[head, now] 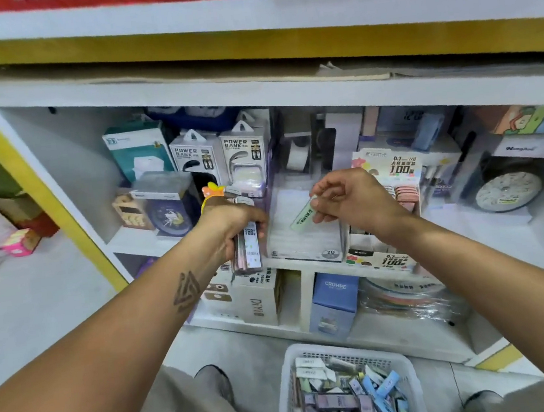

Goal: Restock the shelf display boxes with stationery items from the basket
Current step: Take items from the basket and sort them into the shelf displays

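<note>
My left hand [232, 224] grips a stack of slim pencil-lead cases [247, 249], held upright in front of the shelf. My right hand [351, 198] pinches one pale green lead case [302, 217] over a clear display box [305, 246] marked 2B on its front. To the right stands a white display box [392, 171] printed 0.7 HB 100, with pink cases in it. A white plastic basket [345, 353] on the floor below holds several lead cases in purple, blue and green.
Power bank boxes [224, 153] and a teal box [138, 149] stand behind my left hand. A clock [508, 190] sits at the right. The lower shelf holds a blue CRUHRE box [335, 300] and white boxes. A shelf board runs overhead. My shoes flank the basket.
</note>
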`<state>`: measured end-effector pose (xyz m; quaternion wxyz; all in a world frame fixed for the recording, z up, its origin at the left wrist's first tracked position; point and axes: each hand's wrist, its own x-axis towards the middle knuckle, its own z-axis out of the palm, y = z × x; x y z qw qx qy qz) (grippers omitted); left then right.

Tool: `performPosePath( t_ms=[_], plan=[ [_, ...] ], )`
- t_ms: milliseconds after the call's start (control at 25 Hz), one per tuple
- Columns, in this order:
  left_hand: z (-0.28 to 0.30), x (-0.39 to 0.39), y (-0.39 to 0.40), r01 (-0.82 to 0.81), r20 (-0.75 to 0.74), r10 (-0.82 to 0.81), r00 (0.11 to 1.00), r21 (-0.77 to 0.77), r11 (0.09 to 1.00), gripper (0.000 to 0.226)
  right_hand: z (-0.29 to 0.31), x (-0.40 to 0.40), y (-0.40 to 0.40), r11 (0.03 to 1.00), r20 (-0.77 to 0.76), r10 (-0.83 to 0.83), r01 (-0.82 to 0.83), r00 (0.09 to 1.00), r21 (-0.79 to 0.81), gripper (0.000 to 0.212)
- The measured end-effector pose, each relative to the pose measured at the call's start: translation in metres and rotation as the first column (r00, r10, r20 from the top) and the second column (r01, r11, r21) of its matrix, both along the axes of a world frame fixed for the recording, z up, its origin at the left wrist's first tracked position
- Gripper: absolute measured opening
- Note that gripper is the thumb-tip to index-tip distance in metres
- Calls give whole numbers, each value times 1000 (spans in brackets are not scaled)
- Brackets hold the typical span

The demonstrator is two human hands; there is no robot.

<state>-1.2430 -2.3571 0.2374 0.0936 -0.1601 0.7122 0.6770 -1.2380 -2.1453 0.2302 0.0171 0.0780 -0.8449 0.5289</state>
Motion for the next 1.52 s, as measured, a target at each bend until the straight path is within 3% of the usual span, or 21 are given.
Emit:
performPosePath(
  t_ms=[160, 280, 560, 760, 960, 1040, 1080, 1160, 1240, 1320, 1400, 1520],
  plan=[
    [5, -4, -15, -11, 20, 10, 1000, 51, 999, 30, -14, -9, -26, 980, -113, 19, 4, 993, 198, 3],
    [8, -2, -22, 18, 14, -19, 1000, 66, 998, 23, -31, -10, -41, 943, -139, 67, -17, 988, 332, 15],
    [11, -1, -26, 43, -5, -42, 999, 98, 994, 17, -43, -9, -43, 893, -222, 146, -32, 964, 448, 22],
    [8, 2, -23, 54, -10, -54, 999, 93, 994, 21, -46, -8, -53, 786, -245, 267, -63, 932, 615, 8],
    [-3, 9, -16, 121, 35, -122, 992, 51, 991, 16, -38, 3, -55, 771, -236, 219, -20, 947, 636, 20],
    [-11, 20, -11, 185, 99, -192, 976, 76, 980, 18, -36, 19, -54, 822, -280, 135, 50, 951, 567, 23],
    [-15, 26, -9, 226, 134, -241, 961, 116, 967, 18, -38, 32, -55, 895, -269, 50, 76, 962, 440, 21],
    [-24, 35, -5, 308, 196, -343, 919, 185, 933, 23, -42, 57, -59, 998, -15, -50, 51, 999, 23, 17],
    [-34, 45, 2, 347, 256, -398, 881, 223, 911, 28, -48, 81, -59, 954, 251, 86, -7, 964, -299, 12],
    [-43, 54, 12, 349, 296, -426, 855, 277, 895, 32, -57, 98, -55, 932, 322, 179, -55, 930, -357, 19],
    [-51, 61, 23, 338, 316, -432, 845, 312, 888, 40, -64, 104, -49, 946, 325, 139, -29, 935, -322, 31],
    [-58, 69, 23, 341, 247, -469, 848, 424, 839, 28, -71, 106, -36, 910, 339, 96, 56, 936, -411, 38]
  ],
)
